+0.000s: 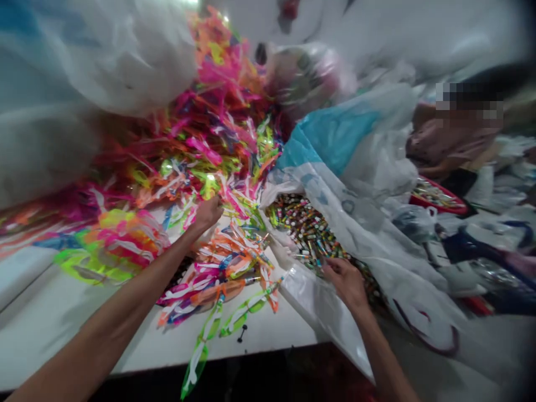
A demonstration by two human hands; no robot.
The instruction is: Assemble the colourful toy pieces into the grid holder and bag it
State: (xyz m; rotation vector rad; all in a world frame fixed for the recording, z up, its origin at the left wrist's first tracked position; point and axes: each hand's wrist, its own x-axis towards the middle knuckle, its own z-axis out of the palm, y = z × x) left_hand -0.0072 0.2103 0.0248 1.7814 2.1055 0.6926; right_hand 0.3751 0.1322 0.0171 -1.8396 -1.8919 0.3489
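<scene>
My left hand [209,213] is closed at the near edge of a big heap of neon plastic pieces [201,151]. What its fingers grip, if anything, is hidden. My right hand [347,280] pinches at the near side of an opened bag of small, many-coloured cylindrical pieces [312,229]; whatever lies between its fingertips is too small to make out. Between the hands spreads a looser pile of see-through orange, pink and green strips [226,259] with white parts in them. One green strip [196,363] hangs over the table's front edge.
A white tabletop [268,329] carries the piles, with a small black object [242,333] near its edge. Large translucent bags [125,61] bulge at the upper left. A blue-and-white plastic sack [335,139] stands to the right. Farther right sits another person [452,134] by a red tray [439,195].
</scene>
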